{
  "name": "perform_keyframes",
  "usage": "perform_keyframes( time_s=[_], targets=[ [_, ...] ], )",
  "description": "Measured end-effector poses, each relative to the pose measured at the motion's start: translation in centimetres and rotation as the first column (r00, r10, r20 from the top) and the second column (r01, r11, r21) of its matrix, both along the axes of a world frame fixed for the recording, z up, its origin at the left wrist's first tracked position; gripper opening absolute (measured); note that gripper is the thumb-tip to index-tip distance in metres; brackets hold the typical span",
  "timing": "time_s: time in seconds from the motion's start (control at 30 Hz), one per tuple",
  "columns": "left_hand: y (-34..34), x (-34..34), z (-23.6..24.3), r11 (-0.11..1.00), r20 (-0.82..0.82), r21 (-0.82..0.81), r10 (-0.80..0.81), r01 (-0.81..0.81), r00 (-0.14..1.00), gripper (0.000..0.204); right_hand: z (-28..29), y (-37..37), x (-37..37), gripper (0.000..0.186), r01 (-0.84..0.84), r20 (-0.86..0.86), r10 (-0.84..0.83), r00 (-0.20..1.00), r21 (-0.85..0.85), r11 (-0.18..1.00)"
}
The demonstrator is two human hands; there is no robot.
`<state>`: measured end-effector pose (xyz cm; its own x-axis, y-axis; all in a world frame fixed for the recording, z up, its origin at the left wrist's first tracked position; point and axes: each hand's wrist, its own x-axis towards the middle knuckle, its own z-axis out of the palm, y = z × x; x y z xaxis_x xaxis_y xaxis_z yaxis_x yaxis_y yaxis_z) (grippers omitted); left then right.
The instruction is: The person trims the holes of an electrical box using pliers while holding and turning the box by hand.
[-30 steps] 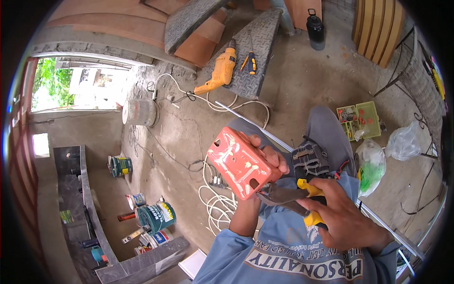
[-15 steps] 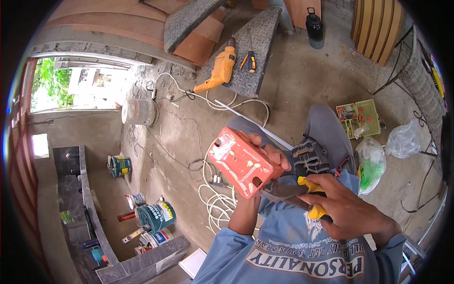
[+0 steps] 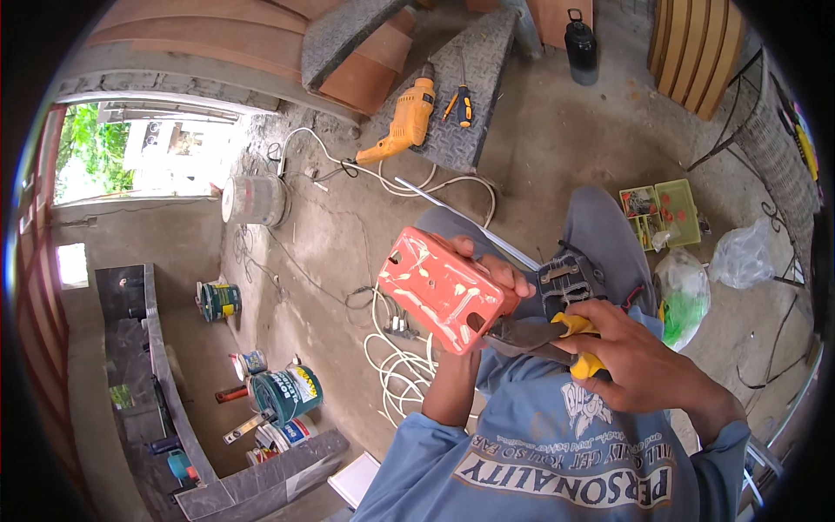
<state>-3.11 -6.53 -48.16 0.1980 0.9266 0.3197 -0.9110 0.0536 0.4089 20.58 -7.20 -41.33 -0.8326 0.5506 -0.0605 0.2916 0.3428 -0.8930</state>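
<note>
My left hand (image 3: pixel 503 268) is wrapped round the far side of an orange-red electrical utility box (image 3: pixel 445 285), holding it tilted over my lap. Scratches and pale smears mark the box's flat face, and slots open near its corners. In my right hand (image 3: pixel 631 361) is a pair of pliers (image 3: pixel 528 335) with dark jaws and yellow handles. The jaw tips meet the box's near right corner, beside a slot; whether they grip its edge I cannot make out. My left palm is hidden behind the box.
Ahead, a metal step (image 3: pixel 465 78) carries a yellow drill (image 3: pixel 409 122) and a screwdriver (image 3: pixel 464 106). White cable (image 3: pixel 396 374) coils on the floor at left, near paint buckets (image 3: pixel 287 393). A green parts case (image 3: pixel 677 213) and plastic bags (image 3: pixel 683 291) lie at right. A black bottle (image 3: pixel 580 48) stands farther off.
The box and pliers have shifted slightly up and left. The pliers' handles are closer together, and the jaws still meet the same corner of the box.
</note>
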Motion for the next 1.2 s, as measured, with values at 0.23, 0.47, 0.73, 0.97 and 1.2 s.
perform_keyframes(
  time_s=[0.23,0.47,0.73,0.97,1.2],
  targets=[
    [0.3,-0.2,-0.3,0.996,0.019,0.036,-0.077,0.076,0.997,0.054,0.8,0.1,0.0,0.047,-0.033,-0.001,0.033,0.999,-0.042,0.999],
    [-0.2,0.6,1.0,0.996,0.021,-0.086,0.041,-0.039,0.999,0.050,-0.7,-0.2,0.0,0.052,0.038,-0.018,-0.039,0.999,-0.050,0.998],
    [0.4,0.3,0.4,0.999,0.053,0.002,-0.038,0.038,0.998,0.042,-1.7,0.5,-0.9,0.054,0.161,0.039,-0.158,0.987,-0.103,0.982],
    [-0.4,-0.8,-0.4,0.992,-0.196,0.059,0.124,-0.114,0.973,0.045,-4.3,1.0,-2.1,0.052,0.079,-0.026,-0.082,0.996,-0.120,0.990],
    [-0.7,-0.6,-1.0,0.985,-0.133,0.060,0.167,-0.160,0.977,0.070,-4.3,-0.4,-2.7,0.060,0.058,-0.067,-0.086,0.994,-0.343,0.938]
  ],
)
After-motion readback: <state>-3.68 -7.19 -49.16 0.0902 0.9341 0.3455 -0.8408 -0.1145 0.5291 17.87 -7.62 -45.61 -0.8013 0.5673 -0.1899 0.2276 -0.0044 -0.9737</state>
